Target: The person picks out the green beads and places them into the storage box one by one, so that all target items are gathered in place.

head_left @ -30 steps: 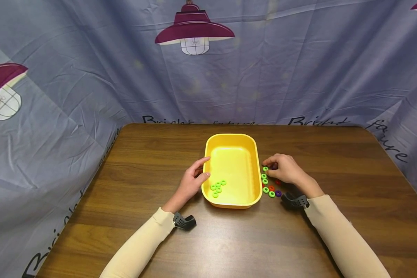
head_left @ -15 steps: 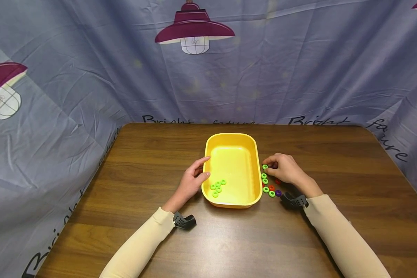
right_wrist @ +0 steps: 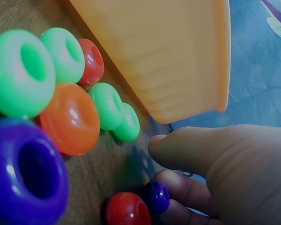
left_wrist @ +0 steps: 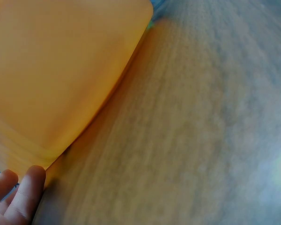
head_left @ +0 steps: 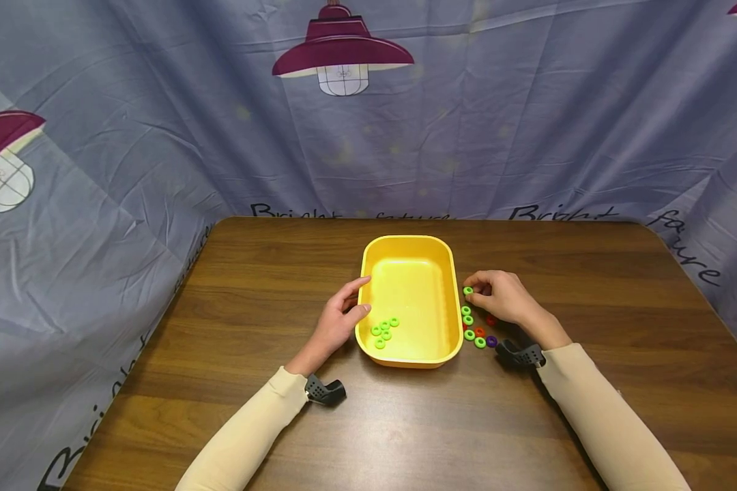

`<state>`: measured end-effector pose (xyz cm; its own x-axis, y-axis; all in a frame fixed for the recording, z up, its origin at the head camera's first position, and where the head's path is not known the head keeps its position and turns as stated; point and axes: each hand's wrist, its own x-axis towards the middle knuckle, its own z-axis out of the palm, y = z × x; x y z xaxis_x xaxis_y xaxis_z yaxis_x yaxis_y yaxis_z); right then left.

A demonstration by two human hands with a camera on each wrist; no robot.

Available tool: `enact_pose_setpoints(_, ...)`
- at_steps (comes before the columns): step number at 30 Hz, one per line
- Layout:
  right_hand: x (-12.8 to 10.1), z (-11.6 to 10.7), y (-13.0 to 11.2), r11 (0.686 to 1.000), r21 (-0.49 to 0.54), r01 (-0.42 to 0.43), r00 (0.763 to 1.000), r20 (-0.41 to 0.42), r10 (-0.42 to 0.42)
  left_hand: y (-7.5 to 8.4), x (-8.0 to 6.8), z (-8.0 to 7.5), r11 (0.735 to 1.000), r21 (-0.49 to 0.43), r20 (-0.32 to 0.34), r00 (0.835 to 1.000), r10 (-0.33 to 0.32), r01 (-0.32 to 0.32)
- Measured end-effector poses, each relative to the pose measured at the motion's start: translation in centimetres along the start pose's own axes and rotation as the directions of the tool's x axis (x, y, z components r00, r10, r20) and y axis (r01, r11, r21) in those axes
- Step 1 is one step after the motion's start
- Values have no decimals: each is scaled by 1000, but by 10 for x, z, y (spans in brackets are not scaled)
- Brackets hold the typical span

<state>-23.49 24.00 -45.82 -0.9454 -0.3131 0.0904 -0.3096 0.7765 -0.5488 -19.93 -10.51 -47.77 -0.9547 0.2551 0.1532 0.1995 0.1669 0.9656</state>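
Bare hands (head_left: 336,319), plain cream sleeves (head_left: 247,431), black wrist cameras (head_left: 336,393), straps (head_left: 533,354) with small holes

I see broad room toward the far corners of the counter (head_left: 405,436), but only a slim strip between its far edge and the yellow tray (head_left: 410,293). The tray's left wall is blocked by the left hand (head_left: 338,316); its right by loose rings (right_wrist: 64,124) and the right hand (head_left: 503,296).
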Motion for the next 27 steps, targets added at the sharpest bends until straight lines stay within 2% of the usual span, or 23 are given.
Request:
enact_pose_setpoints(6,0,-2,-1,1000,-1,-9,1000,-4,9,0,0,-1,1000,-4,7,1000,10,-10)
enact_pose_setpoints(14,-1,-13,-8,1000,17,2,999,-51,-2,0,0,-1,1000,-8,10,1000,19,-19)
enact_pose_setpoints(21,-4,-28,-22,999,35,25,992,-123,-20,-1,0,0,1000,3,4,1000,19,-19)
enact_pose_setpoints(27,-6,-33,-40,997,32,74,984,-166,-68,0,-1,0,1000,4,-3,1000,5,-5)
